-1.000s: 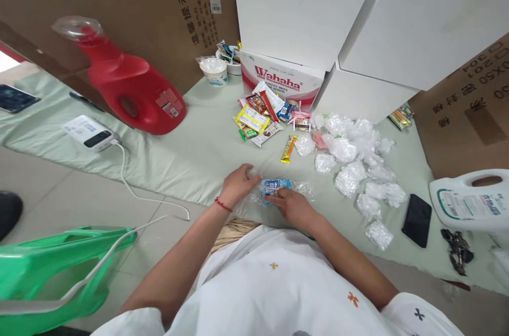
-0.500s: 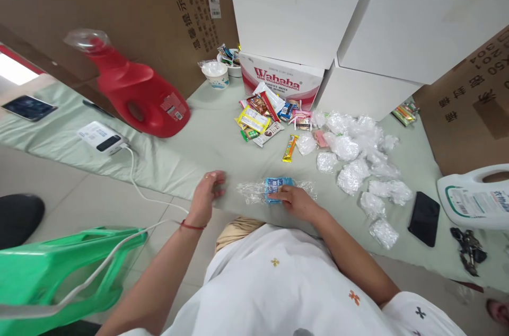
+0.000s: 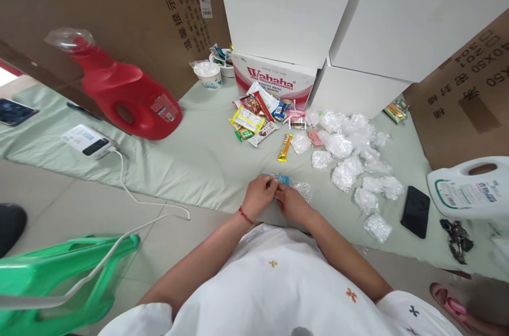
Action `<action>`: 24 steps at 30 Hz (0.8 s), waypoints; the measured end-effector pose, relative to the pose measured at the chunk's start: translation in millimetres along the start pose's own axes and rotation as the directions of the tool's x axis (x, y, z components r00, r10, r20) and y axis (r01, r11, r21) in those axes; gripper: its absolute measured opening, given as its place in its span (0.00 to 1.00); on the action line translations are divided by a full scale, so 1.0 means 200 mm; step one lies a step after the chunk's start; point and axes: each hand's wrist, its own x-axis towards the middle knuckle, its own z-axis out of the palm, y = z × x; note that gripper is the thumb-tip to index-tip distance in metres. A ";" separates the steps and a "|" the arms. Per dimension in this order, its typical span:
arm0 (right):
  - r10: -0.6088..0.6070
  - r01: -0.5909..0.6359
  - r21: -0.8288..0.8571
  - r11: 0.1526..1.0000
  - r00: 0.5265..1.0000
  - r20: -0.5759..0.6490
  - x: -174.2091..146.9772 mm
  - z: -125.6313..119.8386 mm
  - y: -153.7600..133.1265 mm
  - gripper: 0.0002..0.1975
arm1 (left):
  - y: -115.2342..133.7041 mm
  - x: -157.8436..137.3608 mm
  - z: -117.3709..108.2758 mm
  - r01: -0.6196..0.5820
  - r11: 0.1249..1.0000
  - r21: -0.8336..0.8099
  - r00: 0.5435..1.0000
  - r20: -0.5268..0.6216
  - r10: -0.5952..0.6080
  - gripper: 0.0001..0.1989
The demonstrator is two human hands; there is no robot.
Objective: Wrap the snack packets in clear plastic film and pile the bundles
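A small blue snack packet (image 3: pixel 283 179) lies on a strip of clear plastic wrap (image 3: pixel 304 191) at the table's front edge. My left hand (image 3: pixel 259 197) is closed over the left side of the packet, its fingers pinched together on the wrap. Right beside it, my right hand (image 3: pixel 295 204) has its fingertips on the packet, touching the left fingers. Both hands hide most of the packet and the left part of the wrap. The right end of the wrap sticks out crumpled past my right hand.
Wrapped bundles (image 3: pixel 345 171) lie to the right, near a black phone (image 3: pixel 415 212), keys (image 3: pixel 456 240) and a white jug (image 3: pixel 469 187). Loose snacks (image 3: pixel 254 116) sit before the Wahaba box (image 3: pixel 274 79). At left are a red bottle (image 3: pixel 131 97), a white device (image 3: pixel 88 141) and a green stool (image 3: pixel 59 283).
My left hand has moved right, from the bare table to the packet, and closed on the wrap's left part. My right hand stays at the packet. The view has shifted slightly.
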 end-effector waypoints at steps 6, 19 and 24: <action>-0.094 0.092 0.254 0.963 0.996 -0.006 -0.25 -0.29 0.00 0.22 | -0.09 -0.02 0.15 -0.262 0.964 0.047 0.964 -0.028 0.263 0.18; -0.190 0.177 -0.162 0.971 0.979 -0.072 -0.33 -0.36 0.18 0.14 | -0.20 0.02 0.20 -0.402 0.906 0.135 0.912 -0.030 0.410 0.21; 0.059 -0.025 0.227 0.974 0.988 -0.143 -0.08 -0.39 0.11 0.11 | -0.21 0.00 0.22 -0.453 0.878 0.153 0.889 -0.001 0.458 0.20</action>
